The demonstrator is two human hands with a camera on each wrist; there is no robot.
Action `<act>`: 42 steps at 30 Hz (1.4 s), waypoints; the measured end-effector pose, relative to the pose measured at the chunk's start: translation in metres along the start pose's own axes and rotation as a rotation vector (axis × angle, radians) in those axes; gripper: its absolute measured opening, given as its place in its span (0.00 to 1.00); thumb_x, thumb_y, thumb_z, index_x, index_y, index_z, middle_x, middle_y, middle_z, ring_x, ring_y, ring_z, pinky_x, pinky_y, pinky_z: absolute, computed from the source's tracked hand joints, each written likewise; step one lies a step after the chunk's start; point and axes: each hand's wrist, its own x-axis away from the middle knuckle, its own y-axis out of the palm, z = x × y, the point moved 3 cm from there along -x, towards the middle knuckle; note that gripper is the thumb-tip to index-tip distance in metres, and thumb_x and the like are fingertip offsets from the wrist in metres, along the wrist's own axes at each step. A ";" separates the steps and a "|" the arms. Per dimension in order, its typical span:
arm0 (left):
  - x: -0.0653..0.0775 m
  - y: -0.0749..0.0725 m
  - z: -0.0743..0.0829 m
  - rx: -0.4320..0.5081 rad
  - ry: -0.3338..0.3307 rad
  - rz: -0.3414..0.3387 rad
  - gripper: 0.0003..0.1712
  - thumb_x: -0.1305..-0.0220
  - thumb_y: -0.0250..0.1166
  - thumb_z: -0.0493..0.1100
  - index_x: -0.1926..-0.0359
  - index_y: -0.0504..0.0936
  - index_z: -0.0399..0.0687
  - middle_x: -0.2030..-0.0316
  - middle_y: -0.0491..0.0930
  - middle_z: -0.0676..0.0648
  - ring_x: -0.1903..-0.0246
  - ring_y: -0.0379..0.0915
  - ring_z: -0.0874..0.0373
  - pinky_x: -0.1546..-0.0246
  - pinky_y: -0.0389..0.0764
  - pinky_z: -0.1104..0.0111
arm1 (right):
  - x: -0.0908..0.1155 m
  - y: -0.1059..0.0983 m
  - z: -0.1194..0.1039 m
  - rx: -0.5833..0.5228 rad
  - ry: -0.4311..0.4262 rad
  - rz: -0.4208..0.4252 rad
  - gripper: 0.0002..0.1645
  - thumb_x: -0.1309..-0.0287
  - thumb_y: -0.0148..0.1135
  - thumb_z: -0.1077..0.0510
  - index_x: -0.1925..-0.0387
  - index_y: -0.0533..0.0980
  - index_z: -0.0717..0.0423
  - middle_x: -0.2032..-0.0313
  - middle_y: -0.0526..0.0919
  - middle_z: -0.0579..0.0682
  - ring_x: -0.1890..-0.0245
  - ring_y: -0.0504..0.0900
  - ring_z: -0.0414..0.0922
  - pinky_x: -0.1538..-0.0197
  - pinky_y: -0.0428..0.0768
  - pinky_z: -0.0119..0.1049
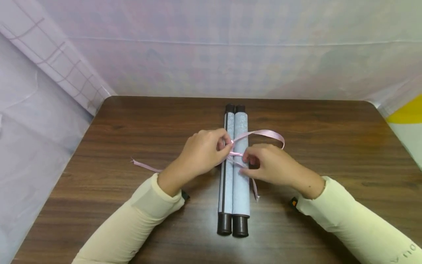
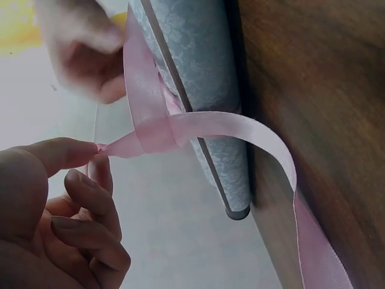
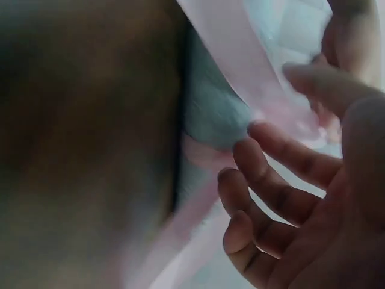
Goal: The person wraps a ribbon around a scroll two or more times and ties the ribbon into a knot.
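Observation:
A pale blue, flower-patterned scroll with dark end caps lies on the table, rolled from both sides into two parallel rolls, the left roll (image 1: 228, 194) and the right roll (image 1: 241, 190). Pink ribbon (image 1: 268, 134) passes round its middle and crosses over the top. Between thumb and forefinger, my left hand (image 1: 204, 151) pinches a fold of this ribbon (image 2: 240, 127) just above the scroll. My right hand (image 1: 275, 164) hovers over the right roll beside the ribbon, thumb and fingers apart. Its loosely bent fingers (image 3: 274, 141) hold nothing in the right wrist view, which is blurred.
Under everything is a brown wood-grain table (image 1: 132, 124). One loose ribbon tail (image 1: 145, 165) lies to the left, and another tail (image 1: 255, 190) hangs right of the scroll. Pale patterned sheeting (image 1: 211, 62) stands behind the table. Something yellow (image 1: 407, 112) shows at the right.

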 end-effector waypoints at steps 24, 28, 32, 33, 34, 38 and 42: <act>0.006 -0.011 -0.005 -0.004 -0.025 -0.013 0.05 0.39 0.61 0.47 0.66 0.80 0.53 0.79 0.77 0.60 0.87 0.66 0.65 0.87 0.69 0.73 | 0.087 -0.008 0.036 0.007 0.095 -0.101 0.14 0.49 0.66 0.60 0.81 0.72 0.41 0.86 0.69 0.35 0.86 0.65 0.31 0.85 0.67 0.27; 0.008 -0.013 -0.008 -0.007 -0.033 -0.015 0.04 0.40 0.62 0.48 0.67 0.79 0.54 0.79 0.77 0.60 0.87 0.66 0.64 0.87 0.68 0.72 | 0.096 -0.014 0.049 0.042 0.145 -0.079 0.15 0.50 0.67 0.60 0.82 0.72 0.40 0.87 0.68 0.35 0.87 0.65 0.31 0.85 0.66 0.27; 0.010 -0.014 -0.010 -0.033 -0.039 -0.018 0.05 0.40 0.61 0.49 0.68 0.78 0.55 0.79 0.77 0.59 0.86 0.66 0.64 0.86 0.68 0.71 | 0.105 -0.020 0.062 0.070 0.179 -0.067 0.15 0.50 0.67 0.60 0.82 0.72 0.40 0.88 0.68 0.34 0.87 0.64 0.30 0.86 0.66 0.28; 0.010 -0.014 -0.011 -0.041 -0.039 -0.022 0.05 0.40 0.61 0.49 0.67 0.79 0.55 0.78 0.77 0.59 0.85 0.66 0.64 0.86 0.69 0.71 | 0.107 -0.021 0.065 0.073 0.187 -0.069 0.14 0.50 0.67 0.60 0.82 0.72 0.41 0.88 0.68 0.35 0.87 0.64 0.31 0.86 0.66 0.28; 0.010 -0.014 -0.011 -0.046 -0.041 -0.029 0.05 0.40 0.61 0.49 0.67 0.78 0.55 0.78 0.77 0.59 0.85 0.67 0.64 0.85 0.69 0.70 | 0.109 -0.022 0.068 0.076 0.194 -0.070 0.14 0.49 0.66 0.60 0.82 0.72 0.41 0.87 0.68 0.35 0.87 0.64 0.31 0.85 0.66 0.28; 0.010 -0.014 -0.013 -0.064 -0.056 -0.075 0.05 0.40 0.61 0.49 0.67 0.78 0.55 0.78 0.77 0.59 0.83 0.68 0.64 0.84 0.71 0.70 | 0.117 -0.027 0.077 0.101 0.231 -0.085 0.13 0.48 0.66 0.58 0.82 0.72 0.41 0.87 0.68 0.35 0.87 0.64 0.31 0.85 0.66 0.29; 0.012 -0.013 -0.015 -0.090 -0.066 -0.132 0.05 0.40 0.60 0.48 0.68 0.78 0.55 0.78 0.77 0.59 0.83 0.69 0.63 0.83 0.71 0.69 | 0.124 -0.032 0.086 0.152 0.276 -0.094 0.13 0.47 0.65 0.56 0.82 0.72 0.41 0.88 0.68 0.36 0.87 0.63 0.33 0.84 0.65 0.30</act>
